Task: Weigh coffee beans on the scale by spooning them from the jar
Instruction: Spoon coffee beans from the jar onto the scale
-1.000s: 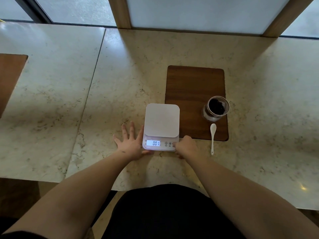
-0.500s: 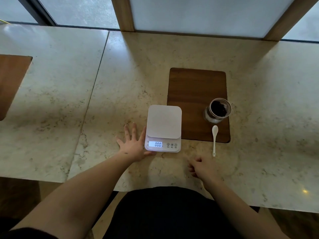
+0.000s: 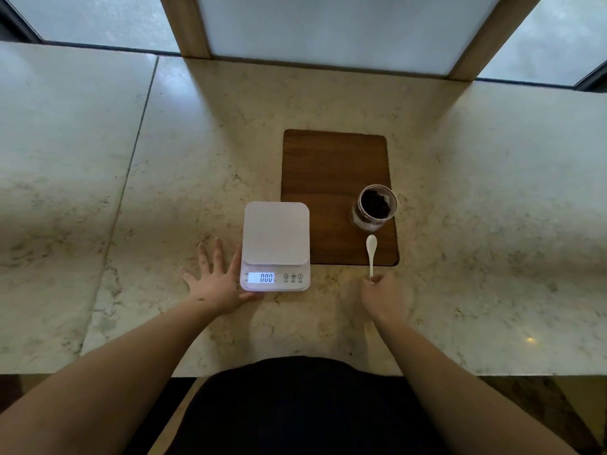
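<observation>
A white digital scale (image 3: 276, 238) sits on the marble counter, its lit display reading 0.00 and its platform bare. My left hand (image 3: 218, 284) lies flat and spread against the scale's left side, thumb touching its front corner. To the right, an open glass jar (image 3: 374, 206) of dark coffee beans stands on a wooden board (image 3: 328, 178). A white spoon (image 3: 371, 254) lies just below the jar, bowl toward it, handle pointing at me. My right hand (image 3: 382, 295) has its fingertips pinched at the end of the spoon's handle; the spoon still rests on the counter.
The marble counter (image 3: 197, 159) runs left past a seam and right toward a window wall with wooden posts (image 3: 185, 26) at the back. The counter's front edge is close to my body.
My right hand left the scale's buttons, drew back toward me, then moved right to the spoon's handle. The display went from 0.01 to 0.00. My left hand stayed put.
</observation>
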The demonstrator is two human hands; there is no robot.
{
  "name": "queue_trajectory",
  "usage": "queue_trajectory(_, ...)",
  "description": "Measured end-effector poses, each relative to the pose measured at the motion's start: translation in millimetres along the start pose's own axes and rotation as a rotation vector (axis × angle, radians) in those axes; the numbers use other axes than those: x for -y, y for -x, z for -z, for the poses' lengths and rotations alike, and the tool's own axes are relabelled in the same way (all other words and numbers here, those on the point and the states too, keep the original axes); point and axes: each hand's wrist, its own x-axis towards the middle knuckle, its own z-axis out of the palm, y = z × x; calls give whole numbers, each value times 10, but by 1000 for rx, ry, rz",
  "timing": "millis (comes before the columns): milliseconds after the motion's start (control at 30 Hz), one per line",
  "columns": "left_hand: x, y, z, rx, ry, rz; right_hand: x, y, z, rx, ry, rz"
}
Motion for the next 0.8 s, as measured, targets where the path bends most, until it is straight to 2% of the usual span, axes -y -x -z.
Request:
queue_trajectory(133,15,-3,4,2,-10,2,45,-135,64,-50,95,22)
queue_trajectory(400,-24,44,48,5,-24,9,117,-293,111,29,309,48)
queue_trajectory(633,-51,72,75,9,-34,20,176,-235,87,59,343,46)
queue_trajectory(800,-49,102,93,10,-42,7,135,-220,47,80,278,98)
